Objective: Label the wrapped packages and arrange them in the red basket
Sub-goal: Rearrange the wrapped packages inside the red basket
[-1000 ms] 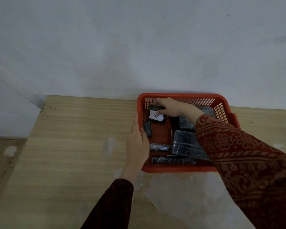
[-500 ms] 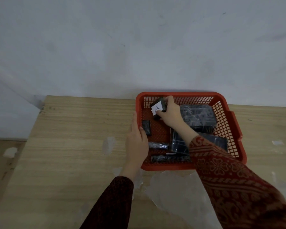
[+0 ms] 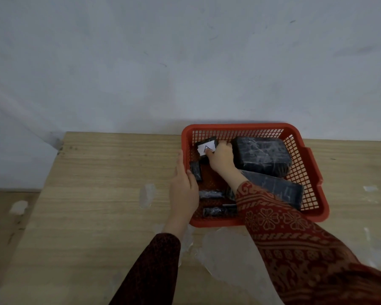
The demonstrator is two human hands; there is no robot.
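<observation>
The red basket (image 3: 315, 179) sits on the wooden table against the wall. Inside it, my right hand (image 3: 221, 158) grips a small black wrapped package (image 3: 207, 144) with a white label marked "A", propped against the basket's back left corner. My left hand (image 3: 183, 186) lies flat against the basket's left rim, holding nothing. A big wrapped black box (image 3: 262, 155) lies at the back right, and a flat wrapped package (image 3: 279, 190) slants below it. Small wrapped packages lie along the left wall (image 3: 196, 170) and the front (image 3: 216, 211).
The wooden table (image 3: 97, 194) stretches to the left, with its left edge and the floor beyond. Crumpled clear plastic wrap (image 3: 224, 252) lies in front of the basket. Bits of tape or plastic (image 3: 146, 194) spot the tabletop. A grey wall rises right behind the basket.
My right hand has tipped the labelled package from flat on the basket floor to upright against the back left corner. My right arm has drawn back, uncovering the big box. The left hand stays put.
</observation>
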